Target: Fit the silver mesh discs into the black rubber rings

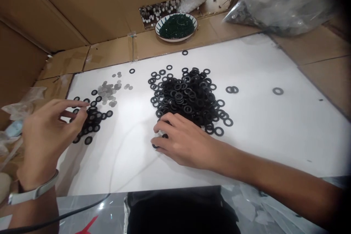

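My right hand (181, 139) lies at the near edge of a large heap of black ring washers (189, 97), its fingers curled around a black washer (155, 146) at the thumb. Another washer (165, 136) shows between the fingers. Over a smaller group of black rings (94, 117), many with grey centres, hovers my left hand (55, 124). Its thumb and forefinger are pinched together; whatever is between them is too small to make out. Just beyond that group lie thin grey discs (108, 91), loosely scattered.
All this rests on a white board (131, 161) with cardboard walls (82, 3) around it. Behind stands a striped-rim plate (175, 39) of dark green bits. A clear plastic bag (285, 3) sits back right. A dark cable (79, 210) crosses the near left.
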A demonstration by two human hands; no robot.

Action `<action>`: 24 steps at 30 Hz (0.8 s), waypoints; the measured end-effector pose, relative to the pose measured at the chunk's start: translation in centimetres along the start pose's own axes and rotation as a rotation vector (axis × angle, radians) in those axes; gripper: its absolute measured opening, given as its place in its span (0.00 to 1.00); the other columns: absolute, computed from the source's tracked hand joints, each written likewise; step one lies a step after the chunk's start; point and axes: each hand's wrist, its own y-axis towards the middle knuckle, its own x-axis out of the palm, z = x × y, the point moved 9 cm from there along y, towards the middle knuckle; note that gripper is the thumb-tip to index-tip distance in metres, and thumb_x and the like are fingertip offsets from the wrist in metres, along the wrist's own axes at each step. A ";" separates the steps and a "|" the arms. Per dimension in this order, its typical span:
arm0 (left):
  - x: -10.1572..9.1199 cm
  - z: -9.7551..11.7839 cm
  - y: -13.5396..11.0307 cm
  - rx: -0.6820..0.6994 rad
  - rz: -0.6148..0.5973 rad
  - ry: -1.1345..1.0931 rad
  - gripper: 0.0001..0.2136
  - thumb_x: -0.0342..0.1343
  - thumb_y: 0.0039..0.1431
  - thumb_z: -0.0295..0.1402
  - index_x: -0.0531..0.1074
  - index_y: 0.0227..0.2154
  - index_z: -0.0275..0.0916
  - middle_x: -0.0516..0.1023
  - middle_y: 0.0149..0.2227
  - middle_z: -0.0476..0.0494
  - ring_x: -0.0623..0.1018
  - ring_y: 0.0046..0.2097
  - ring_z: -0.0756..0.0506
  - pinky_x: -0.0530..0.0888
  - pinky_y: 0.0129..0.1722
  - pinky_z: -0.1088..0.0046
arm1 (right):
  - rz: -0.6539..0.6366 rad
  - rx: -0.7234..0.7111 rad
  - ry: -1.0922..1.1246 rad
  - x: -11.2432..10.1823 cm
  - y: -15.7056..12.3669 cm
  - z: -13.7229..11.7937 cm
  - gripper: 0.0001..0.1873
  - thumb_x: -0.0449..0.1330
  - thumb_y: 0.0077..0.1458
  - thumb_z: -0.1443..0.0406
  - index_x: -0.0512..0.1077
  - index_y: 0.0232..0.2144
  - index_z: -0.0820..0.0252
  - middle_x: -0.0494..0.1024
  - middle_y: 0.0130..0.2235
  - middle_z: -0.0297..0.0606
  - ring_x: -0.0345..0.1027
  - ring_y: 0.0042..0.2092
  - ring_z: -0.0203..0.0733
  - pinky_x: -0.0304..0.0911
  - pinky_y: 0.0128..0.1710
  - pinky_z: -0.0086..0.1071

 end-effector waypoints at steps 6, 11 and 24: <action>2.8 2.6 2.7 0.041 -0.092 0.485 0.13 0.58 0.73 0.41 0.85 0.47 0.43 0.86 0.45 0.48 0.82 0.40 0.44 0.68 0.38 0.69 | 0.013 -0.002 -0.018 0.3 0.1 0.0 0.14 0.58 0.79 0.64 0.82 0.54 0.65 0.79 0.50 0.46 0.64 0.55 0.54 0.64 0.49 0.46; 4.3 1.8 5.0 0.007 -0.140 0.575 0.13 0.58 0.72 0.42 0.85 0.49 0.46 0.87 0.48 0.50 0.81 0.41 0.44 0.60 0.34 0.71 | 0.018 0.003 -0.023 0.4 0.1 0.1 0.12 0.60 0.77 0.65 0.83 0.49 0.64 0.78 0.49 0.45 0.64 0.55 0.54 0.64 0.49 0.46; 5.9 0.1 5.3 -0.098 -0.170 0.611 0.21 0.65 0.68 0.44 0.78 0.61 0.53 0.83 0.31 0.52 0.82 0.36 0.40 0.59 0.33 0.72 | 0.054 0.012 -0.013 0.4 -0.3 0.2 0.08 0.61 0.75 0.70 0.82 0.45 0.62 0.79 0.49 0.44 0.63 0.54 0.52 0.63 0.46 0.44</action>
